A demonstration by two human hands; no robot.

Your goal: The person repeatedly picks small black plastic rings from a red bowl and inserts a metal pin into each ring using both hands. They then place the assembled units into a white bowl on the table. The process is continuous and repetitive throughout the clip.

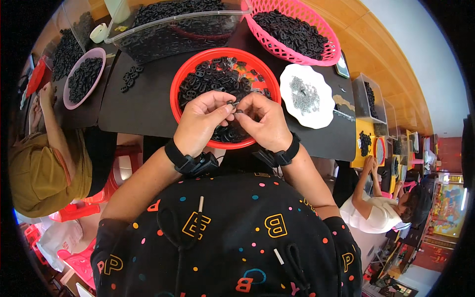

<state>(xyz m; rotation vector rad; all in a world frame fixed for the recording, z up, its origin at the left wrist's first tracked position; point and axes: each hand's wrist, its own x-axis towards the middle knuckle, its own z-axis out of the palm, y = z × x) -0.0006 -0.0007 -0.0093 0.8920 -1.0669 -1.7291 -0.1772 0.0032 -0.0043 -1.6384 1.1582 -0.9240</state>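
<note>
Over a red basin (176,81) my two hands meet, fingertips nearly touching. My left hand (202,123) is closed in a pinch on a small black plastic part. My right hand (267,123) pinches at the same spot, where another bit of black plastic (239,111) and a thin silvery piece show between the fingertips. The fingers cover much of this, so how the pieces join cannot be made out. Beneath lie many loose black plastic parts (208,79) in the basin. Right of it, a white scalloped plate (321,116) carries a pile of small metal pins (306,99).
A clear bin (178,44) of black parts stands behind the basin, beside a pink basket (329,57). Several loose parts (130,78) lie on the dark table (143,109). At left are a lilac bowl (101,74) and a co-worker's arm; another person (371,208) works at right.
</note>
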